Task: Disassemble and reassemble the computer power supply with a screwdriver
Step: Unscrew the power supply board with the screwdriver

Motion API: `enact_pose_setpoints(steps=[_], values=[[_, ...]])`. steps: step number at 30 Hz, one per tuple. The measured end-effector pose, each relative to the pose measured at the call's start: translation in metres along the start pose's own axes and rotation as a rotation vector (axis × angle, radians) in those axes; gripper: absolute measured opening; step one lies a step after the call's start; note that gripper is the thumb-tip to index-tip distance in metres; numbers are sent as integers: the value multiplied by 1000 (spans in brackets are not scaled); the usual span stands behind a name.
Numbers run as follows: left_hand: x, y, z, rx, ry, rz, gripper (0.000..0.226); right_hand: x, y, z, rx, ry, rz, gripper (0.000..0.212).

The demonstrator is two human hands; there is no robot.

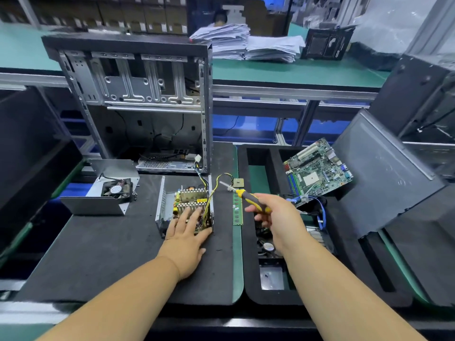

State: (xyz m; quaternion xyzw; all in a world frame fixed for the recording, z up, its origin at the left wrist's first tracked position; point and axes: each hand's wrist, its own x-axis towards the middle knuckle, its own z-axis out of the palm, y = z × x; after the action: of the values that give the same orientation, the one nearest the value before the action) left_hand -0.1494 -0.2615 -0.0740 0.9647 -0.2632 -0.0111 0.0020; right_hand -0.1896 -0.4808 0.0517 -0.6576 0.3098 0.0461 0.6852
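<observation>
Two bare forearms enter from the bottom edge, over a black foam mat [103, 254] on a green-topped bench.

Left hand [186, 238]: fingers straight and spread, palm down, resting on the near end of the opened power supply [187, 205]; nothing gripped.

Right hand [275, 215]: fingers curled round the yellow-and-black handle of a screwdriver [242, 194], raised above the bench, shaft pointing up and left toward the supply's yellow and black wires. The tip is blurred; whether it touches anything cannot be told.

Power supply: centre of the mat, cover off, heatsinks and circuit board exposed, metal side walls upright.

Removed cover [108, 193]: left of the supply, apart from it, with the black fan [117, 189] attached.

Computer case [138, 94]: behind the supply, upright, side open.

Memory stick [237, 210]: green, lying just right of the supply. A small square chip [238, 183] lies beyond its far end.

Motherboard [318, 168]: tilted in a black foam tray [251, 279] on the right, above blue cables [320, 212].

Paper stacks [246, 43]: on the far bench.
</observation>
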Motion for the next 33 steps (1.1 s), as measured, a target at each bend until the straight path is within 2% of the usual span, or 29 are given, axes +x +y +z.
enact_pose_setpoints(steps=[3, 7, 9, 11, 14, 20, 27, 33], values=[[-4, -2, -18, 12, 13, 23, 56, 2, 21, -5, 148, -108, -43, 25], [-16, -10, -57, -30, 174, 45, 56, 11, 48, 1, 49, -165, -50, 17], [-21, -19, -73, -67, 271, -37, 53, 16, 61, 4, -102, -148, -81, 11], [-24, -31, -85, -114, 334, -134, 50, 23, 73, 6, -359, -86, -104, 17], [-27, -51, -93, -198, 384, -253, 46, 29, 84, 10, -738, 14, -78, 17], [-26, -78, -96, -278, 397, -339, 44, 28, 93, 21, -1002, -12, -100, 22], [-15, -107, -88, -420, 381, -354, 41, 26, 86, 35, -1033, 19, -48, 27], [9, -135, -78, -580, 322, -368, 37, 27, 61, 43, -1049, 151, -68, 27]])
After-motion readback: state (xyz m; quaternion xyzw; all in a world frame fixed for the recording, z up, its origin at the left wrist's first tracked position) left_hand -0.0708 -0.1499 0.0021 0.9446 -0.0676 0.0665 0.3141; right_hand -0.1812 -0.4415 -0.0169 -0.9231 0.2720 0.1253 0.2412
